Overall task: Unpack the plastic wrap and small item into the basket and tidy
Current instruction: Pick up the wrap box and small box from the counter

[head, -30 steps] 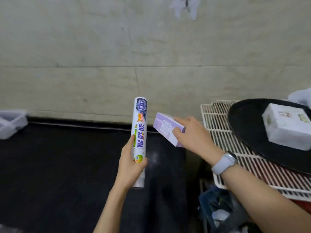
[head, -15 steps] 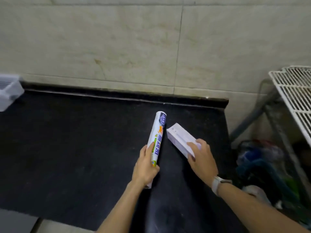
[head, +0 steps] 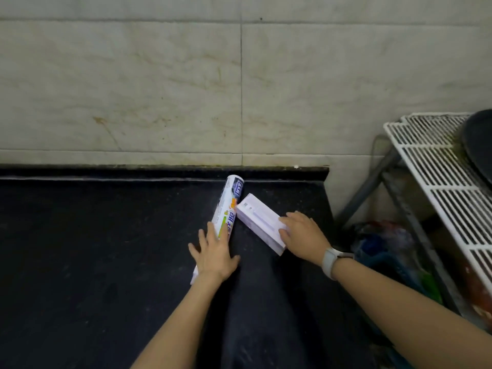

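Note:
A roll of plastic wrap [head: 228, 206] in a white printed wrapper lies on the black counter [head: 93, 249], pointing toward the wall. My left hand [head: 214, 253] rests flat on its near end with fingers spread, hiding that end. Touching the roll's right side, a small pale purple box [head: 259, 221] lies at an angle on the counter. My right hand [head: 302, 235] holds the box's near end, fingers curled over its top. No basket is in view.
The counter ends just right of the box, with a tiled wall [head: 239, 89] behind. A white wire rack [head: 436, 177] stands at right with a black pan [head: 479, 145] on it. Bags and clutter [head: 386, 241] sit on the floor below.
Both hands carried the roll and box from mid-air down onto the counter. My left hand has loosened from a grip to lying flat on the roll.

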The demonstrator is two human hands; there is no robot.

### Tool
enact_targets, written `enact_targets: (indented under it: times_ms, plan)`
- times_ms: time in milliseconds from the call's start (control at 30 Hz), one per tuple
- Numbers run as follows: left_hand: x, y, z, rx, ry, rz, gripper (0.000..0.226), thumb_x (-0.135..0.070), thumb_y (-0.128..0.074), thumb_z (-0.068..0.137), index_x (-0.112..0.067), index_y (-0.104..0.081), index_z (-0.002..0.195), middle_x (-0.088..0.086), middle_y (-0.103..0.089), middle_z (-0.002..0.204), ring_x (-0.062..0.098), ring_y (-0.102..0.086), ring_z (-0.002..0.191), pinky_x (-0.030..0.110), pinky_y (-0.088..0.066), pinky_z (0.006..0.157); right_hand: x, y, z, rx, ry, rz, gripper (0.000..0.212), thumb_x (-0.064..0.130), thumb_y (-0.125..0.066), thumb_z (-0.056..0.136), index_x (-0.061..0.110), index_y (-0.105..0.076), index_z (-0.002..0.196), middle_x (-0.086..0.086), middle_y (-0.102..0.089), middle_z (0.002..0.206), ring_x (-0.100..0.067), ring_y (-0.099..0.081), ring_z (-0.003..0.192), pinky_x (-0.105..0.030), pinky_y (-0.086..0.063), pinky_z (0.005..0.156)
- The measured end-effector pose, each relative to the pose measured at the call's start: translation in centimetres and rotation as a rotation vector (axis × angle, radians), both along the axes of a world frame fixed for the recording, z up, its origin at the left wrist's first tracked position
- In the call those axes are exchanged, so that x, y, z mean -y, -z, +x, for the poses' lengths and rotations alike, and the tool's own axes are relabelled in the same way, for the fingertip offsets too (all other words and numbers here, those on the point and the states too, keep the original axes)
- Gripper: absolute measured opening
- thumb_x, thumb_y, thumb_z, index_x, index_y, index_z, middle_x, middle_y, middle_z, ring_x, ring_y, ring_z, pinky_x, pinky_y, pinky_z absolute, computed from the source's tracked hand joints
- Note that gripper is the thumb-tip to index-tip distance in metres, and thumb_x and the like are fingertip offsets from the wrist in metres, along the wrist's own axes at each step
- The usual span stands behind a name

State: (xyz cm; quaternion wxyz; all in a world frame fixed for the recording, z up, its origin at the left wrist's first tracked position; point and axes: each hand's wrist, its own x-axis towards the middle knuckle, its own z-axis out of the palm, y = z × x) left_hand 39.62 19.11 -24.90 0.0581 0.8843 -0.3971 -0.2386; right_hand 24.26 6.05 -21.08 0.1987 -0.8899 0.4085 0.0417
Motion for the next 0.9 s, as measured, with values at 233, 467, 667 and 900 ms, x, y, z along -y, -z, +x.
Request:
enact_targets:
  times_ms: [233,467,667,900]
  plan:
    - [6.0,-9.5,-5.2,0.061,0.069,-0.437,0.044,-0.029,-0.051,0.087,-0.019,-0.046,0.13,0.007,-0.033,0.147,0.025,-0.026,0.137,0.052,-0.014,0.113,2.0,-11.1,-5.0,0.305,0.094,-0.056,0.03,0.027,-0.043,0.09,0.019,-0.06,0.112,-0.005,-0.063,0.12,-0.024,-0.056,0.111,-0.038,-0.046,0.093]
    - [13.9,-19.1,-17.0,-0.06,0.461,-0.889,0.033,-0.018,-0.051,0.088,-0.011,-0.055,0.121,0.007,-0.055,0.125,0.023,-0.05,0.116,0.029,-0.036,0.097,5.9,-20.2,-19.0,0.5,0.34,-0.436,0.023,0.02,-0.048,0.088,0.014,-0.066,0.1,-0.007,-0.069,0.106,-0.025,-0.058,0.102,-0.036,-0.045,0.086]
    - [20.4,-20.6,-27.5,0.035,0.747,-0.73,0.044,-0.035,-0.043,0.091,-0.021,-0.043,0.133,0.004,-0.042,0.142,0.019,-0.035,0.133,0.044,-0.029,0.111,10.9,-19.9,-30.1,-0.009,0.776,-0.527,0.061,0.057,-0.047,0.079,0.024,-0.039,0.13,-0.011,-0.031,0.144,-0.035,-0.028,0.131,-0.049,-0.03,0.103]
    - [23.0,-17.8,-31.4,0.113,0.793,-0.354,0.049,-0.047,-0.03,0.093,-0.027,-0.037,0.136,0.001,-0.026,0.153,0.021,-0.007,0.143,0.057,-0.008,0.112,13.4,-18.4,-34.6,0.222,0.921,-0.246,0.075,0.054,-0.051,0.071,0.033,-0.021,0.137,-0.014,-0.034,0.132,-0.037,-0.037,0.113,-0.044,-0.037,0.092]
